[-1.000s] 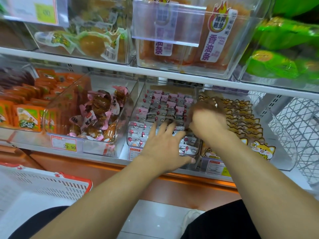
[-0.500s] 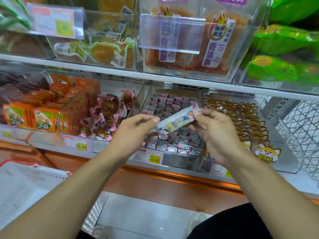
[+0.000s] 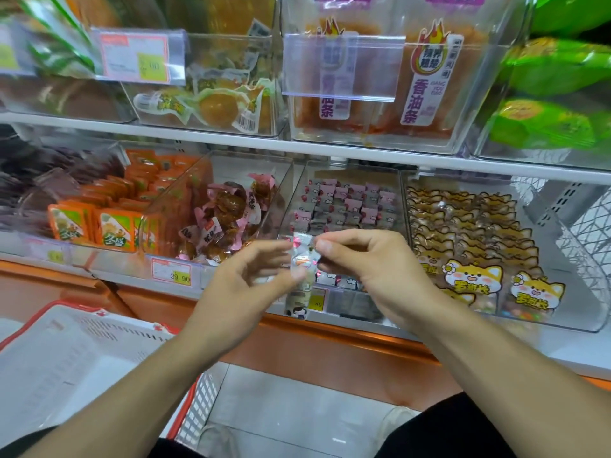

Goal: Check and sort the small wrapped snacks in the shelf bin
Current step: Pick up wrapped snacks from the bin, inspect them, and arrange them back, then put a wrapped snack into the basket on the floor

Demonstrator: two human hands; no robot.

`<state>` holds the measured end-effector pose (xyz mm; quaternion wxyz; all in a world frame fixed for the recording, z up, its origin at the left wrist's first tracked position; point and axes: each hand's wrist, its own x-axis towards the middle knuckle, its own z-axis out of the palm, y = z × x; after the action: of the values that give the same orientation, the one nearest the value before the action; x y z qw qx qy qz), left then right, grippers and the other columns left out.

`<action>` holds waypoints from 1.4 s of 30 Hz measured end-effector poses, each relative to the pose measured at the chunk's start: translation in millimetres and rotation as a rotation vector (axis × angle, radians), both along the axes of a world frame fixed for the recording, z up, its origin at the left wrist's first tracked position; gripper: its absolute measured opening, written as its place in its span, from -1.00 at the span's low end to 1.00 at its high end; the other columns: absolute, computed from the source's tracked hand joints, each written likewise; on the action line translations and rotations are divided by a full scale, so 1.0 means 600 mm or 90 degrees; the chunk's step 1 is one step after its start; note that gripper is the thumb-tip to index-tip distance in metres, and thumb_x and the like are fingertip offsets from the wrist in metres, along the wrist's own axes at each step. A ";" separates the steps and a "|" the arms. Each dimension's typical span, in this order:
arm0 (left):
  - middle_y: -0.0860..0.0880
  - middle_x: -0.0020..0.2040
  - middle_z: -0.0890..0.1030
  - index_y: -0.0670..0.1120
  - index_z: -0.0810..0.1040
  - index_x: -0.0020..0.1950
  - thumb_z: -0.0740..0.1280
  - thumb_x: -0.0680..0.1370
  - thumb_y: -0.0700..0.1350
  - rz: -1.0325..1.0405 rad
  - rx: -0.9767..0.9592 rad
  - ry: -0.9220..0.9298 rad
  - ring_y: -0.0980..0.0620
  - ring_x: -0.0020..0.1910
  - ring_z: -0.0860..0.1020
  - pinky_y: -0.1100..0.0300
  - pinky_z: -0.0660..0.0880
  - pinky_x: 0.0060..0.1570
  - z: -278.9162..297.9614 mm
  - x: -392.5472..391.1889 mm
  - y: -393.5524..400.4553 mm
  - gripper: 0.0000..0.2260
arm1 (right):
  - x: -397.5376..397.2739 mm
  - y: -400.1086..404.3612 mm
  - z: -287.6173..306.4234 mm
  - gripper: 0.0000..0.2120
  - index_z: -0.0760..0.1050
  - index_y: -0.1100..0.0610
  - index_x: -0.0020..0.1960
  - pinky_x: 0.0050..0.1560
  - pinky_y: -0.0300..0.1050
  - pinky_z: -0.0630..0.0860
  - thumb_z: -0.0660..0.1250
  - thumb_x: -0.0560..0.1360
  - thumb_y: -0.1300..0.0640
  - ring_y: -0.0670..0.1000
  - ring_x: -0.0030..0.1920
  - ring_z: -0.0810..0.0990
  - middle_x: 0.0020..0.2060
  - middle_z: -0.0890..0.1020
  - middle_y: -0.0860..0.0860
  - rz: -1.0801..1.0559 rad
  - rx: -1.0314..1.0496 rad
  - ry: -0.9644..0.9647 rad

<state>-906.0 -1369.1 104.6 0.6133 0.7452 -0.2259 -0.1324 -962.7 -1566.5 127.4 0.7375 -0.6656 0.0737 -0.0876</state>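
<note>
A clear shelf bin (image 3: 297,193) on the lower shelf holds several rows of small pink and grey wrapped snacks (image 3: 350,203). In front of that bin I hold up a long wrapped snack stick (image 3: 299,279), which hangs nearly upright. My right hand (image 3: 373,269) pinches its top end between thumb and forefinger. My left hand (image 3: 244,285) pinches the wrapper just below, with its other fingers loosely curled. The stick's lower end shows a small cartoon print.
Left of the bin stand a bin of brown snacks in pink wrappers (image 3: 228,219) and orange packets (image 3: 109,223). On the right is a bin of fox-printed packs (image 3: 469,246). A white basket with a red rim (image 3: 76,352) sits at lower left. Upper shelf bins overhang.
Both hands lifted out of the bin with a long wrapped stick. It was held level half a second ago; it has since swung to hang nearly upright from my fingers.
</note>
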 end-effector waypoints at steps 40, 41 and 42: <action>-0.19 -0.01 0.66 -0.10 0.53 0.13 0.52 0.51 -0.06 0.435 0.008 0.457 -0.16 -0.03 0.69 -0.16 0.65 0.05 -0.438 0.046 0.430 -0.72 | 0.240 0.503 -0.433 -0.87 0.57 0.21 0.07 0.00 0.05 0.64 0.28 0.59 0.34 0.17 0.10 0.61 0.24 0.60 0.22 0.317 -0.272 0.376; -0.18 -0.01 0.66 -0.10 0.54 0.11 0.50 0.53 -0.10 0.440 0.019 0.476 -0.15 -0.05 0.68 -0.16 0.65 0.06 -0.462 0.048 0.428 -0.77 | 0.245 0.498 -0.448 -0.80 0.57 0.18 0.16 0.15 0.06 0.58 0.28 0.58 0.33 0.17 0.19 0.56 0.28 0.57 0.17 0.360 -0.437 0.354; -0.18 -0.01 0.65 -0.12 0.54 0.13 0.49 0.54 -0.14 0.437 0.033 0.498 -0.14 -0.06 0.66 -0.15 0.64 0.07 -0.486 0.051 0.424 -0.78 | 0.249 0.495 -0.461 -0.74 0.56 0.16 0.22 0.22 0.04 0.53 0.27 0.58 0.33 0.17 0.23 0.52 0.30 0.54 0.15 0.397 -0.564 0.326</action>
<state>-875.4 -1114.5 -187.0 0.6412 0.6861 0.2810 -0.1978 -813.5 -1269.7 -149.2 0.3393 -0.8999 0.0070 0.2738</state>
